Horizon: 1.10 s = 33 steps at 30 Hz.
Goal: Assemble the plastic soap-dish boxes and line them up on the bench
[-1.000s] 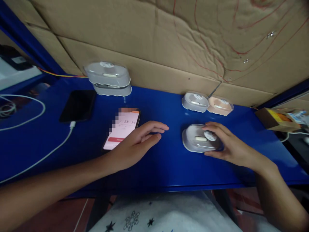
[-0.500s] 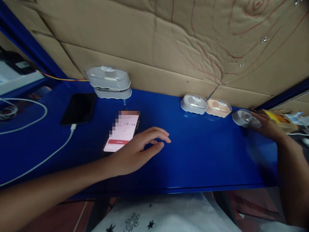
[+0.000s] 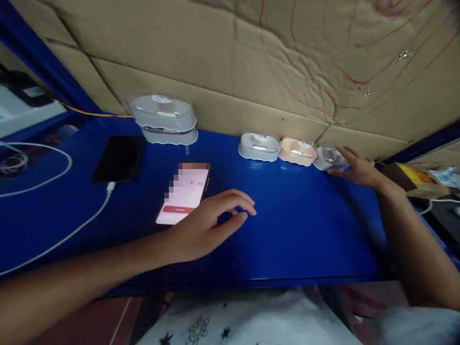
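Note:
My right hand has its thumb and fingers around the right end of a grey oval case with a clear lid. That case touches a peach case, and a grey case stands at the left end of this row. My left hand is over the blue table, fingers loosely curved and apart, with nothing in it. Beside its wrist lies a phone with a lit screen. Two more grey cases are stacked against the cardboard at the back left.
A dark phone with a white cable lies on the left of the blue table. A cardboard box with packets is at the right. Cardboard covers the back wall.
My right hand has moved left with the grey case, which now touches the peach one. The row's other two cases have shifted left too. My left hand has hardly moved.

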Motion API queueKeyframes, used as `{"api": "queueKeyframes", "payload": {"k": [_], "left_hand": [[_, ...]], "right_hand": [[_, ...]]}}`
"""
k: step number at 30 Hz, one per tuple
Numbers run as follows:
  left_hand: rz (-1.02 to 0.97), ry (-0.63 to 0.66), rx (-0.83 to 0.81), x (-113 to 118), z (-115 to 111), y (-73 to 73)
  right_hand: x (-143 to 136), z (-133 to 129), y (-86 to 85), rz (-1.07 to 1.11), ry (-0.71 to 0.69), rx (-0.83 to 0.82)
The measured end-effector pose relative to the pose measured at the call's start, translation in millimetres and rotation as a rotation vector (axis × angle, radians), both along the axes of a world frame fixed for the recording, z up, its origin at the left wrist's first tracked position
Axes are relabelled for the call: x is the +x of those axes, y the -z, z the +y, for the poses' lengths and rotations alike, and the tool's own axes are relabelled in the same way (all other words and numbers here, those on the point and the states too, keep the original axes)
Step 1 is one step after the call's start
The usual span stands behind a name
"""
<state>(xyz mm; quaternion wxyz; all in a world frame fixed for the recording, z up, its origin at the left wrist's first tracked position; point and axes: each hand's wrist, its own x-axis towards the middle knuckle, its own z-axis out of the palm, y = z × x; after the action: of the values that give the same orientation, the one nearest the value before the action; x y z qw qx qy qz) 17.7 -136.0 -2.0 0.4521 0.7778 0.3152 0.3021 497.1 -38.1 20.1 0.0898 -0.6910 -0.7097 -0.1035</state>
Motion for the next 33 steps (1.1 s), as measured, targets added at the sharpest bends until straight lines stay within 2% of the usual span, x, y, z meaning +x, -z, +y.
{"api": "queueKeyframes", "payload": {"k": [3,6,8,11,13,15,18,21,23,27,31,33], "left_hand": [[-0.006,-0.001,0.071,-1,1,0.2],[-0.013,-0.009,0.131,-2,2,0.5],[-0.006,-0.018,0.156,-2,4,0.9],[0.006,-0.049,0.198,-3,6,2.6],[0.012,-0.096,0.237,-4,7,4.9],[0.038,-0.16,0.293,-4,8,8.2],[0.132,-0.226,0.372,-5,8,14.5],[0.204,-0.152,0.379,-4,6,21.4],[0.22,-0.054,0.34,-3,3,24.2],[0.235,0.022,0.263,-2,-1,23.0],[0.228,-0.002,0.202,-5,0,22.6],[0.212,-0.015,0.19,-7,1,25.1]], "right_hand": [[-53,-2,-5.5,0.057,-0.146,-0.03],[-122,8,-9.4,0.109,-0.453,-0.005],[-166,24,-7.2,0.088,-0.596,-0.039],[-215,44,3.8,0.048,-0.675,-0.049],[-231,42,13.6,0.035,-0.686,-0.056],[-233,21,21.8,0.039,-0.713,-0.037],[-221,-36,26.8,0.106,-0.814,0.027],[-206,-89,24.5,0.157,-0.916,0.017],[-199,-107,21.9,0.204,-0.944,-0.035],[-192,-103,20.9,0.389,-0.999,-0.124],[-188,-92,23.4,0.548,-1.003,-0.093],[-187,-89,24.0,0.618,-0.954,-0.057]]}}
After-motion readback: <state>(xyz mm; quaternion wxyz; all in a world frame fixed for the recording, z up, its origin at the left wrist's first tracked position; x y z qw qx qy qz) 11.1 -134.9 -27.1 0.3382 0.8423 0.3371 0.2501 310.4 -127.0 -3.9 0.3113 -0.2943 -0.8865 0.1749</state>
